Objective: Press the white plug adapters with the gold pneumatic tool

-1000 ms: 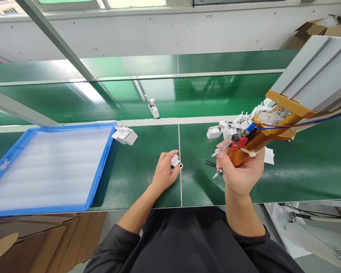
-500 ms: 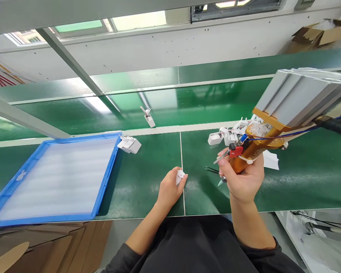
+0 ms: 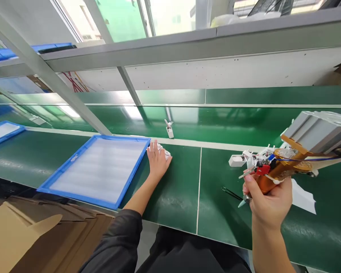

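Observation:
In my right hand point(image 3: 268, 197) is a glue gun point(image 3: 278, 174) with an orange barrel, a red switch and a pale green tip pointing down at the bench. The fingers wrap round the barrel and the thumb lies along its front near the switch lever. My left hand point(image 3: 158, 161) reaches to the right edge of the blue-rimmed tray point(image 3: 124, 195), fingers spread over small white plastic parts point(image 3: 167, 153). The hand partly hides these parts. Whether it still grips one cannot be made out for certain.
More white parts with wires point(image 3: 237, 160) cluster behind the gun. One white part point(image 3: 169, 131) stands at the back ledge. Two thin dark prongs point(image 3: 231, 193) lie by the gun tip, white paper point(image 3: 303, 195) to its right. Cardboard point(image 3: 25, 235) sits below the bench at left.
My left hand has moved left and away from me, from the bench middle to the white parts by the tray, its fingers opening out. The view has turned left; the right hand keeps the glue gun.

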Tool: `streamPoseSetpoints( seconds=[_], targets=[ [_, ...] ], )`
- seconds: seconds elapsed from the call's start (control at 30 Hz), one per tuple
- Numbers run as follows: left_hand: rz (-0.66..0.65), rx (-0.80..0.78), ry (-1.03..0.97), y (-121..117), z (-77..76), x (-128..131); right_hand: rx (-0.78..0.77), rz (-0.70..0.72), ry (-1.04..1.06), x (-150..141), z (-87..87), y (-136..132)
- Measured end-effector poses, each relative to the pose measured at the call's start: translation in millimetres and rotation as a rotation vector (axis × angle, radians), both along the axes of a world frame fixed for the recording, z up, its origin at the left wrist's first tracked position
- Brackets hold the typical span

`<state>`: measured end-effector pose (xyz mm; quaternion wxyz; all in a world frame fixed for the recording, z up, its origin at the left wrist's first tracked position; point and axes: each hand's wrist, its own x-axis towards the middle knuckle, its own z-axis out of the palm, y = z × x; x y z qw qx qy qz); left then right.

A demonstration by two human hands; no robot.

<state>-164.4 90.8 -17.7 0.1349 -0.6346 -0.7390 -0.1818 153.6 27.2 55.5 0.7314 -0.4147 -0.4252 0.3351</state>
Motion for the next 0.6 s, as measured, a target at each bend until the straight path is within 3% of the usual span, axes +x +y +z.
streamPoseSetpoints(
  seconds=[0.2,0.33,0.43,0.5,0.6],
  targets=[
    [0.147,-0.032,-0.169,20,-4.9,-31,-0.036,0.005,-0.002,2,-1.7,0],
    [0.179,-0.163,-0.267,28,5.9,-42,-0.02,-0.008,-0.018,5,1.6,0],
    [0.169,-0.161,-0.359,31,14.2,-46,-0.008,-0.008,-0.012,8,5.0,-1],
    [0.08,-0.125,-0.593,27,19.1,-43,-0.027,-0.018,-0.011,9,6.6,-2],
    [-0.16,-0.08,-1.174,14,29.4,-29,-0.06,-0.048,0.005,10,8.0,-4]
  ],
)
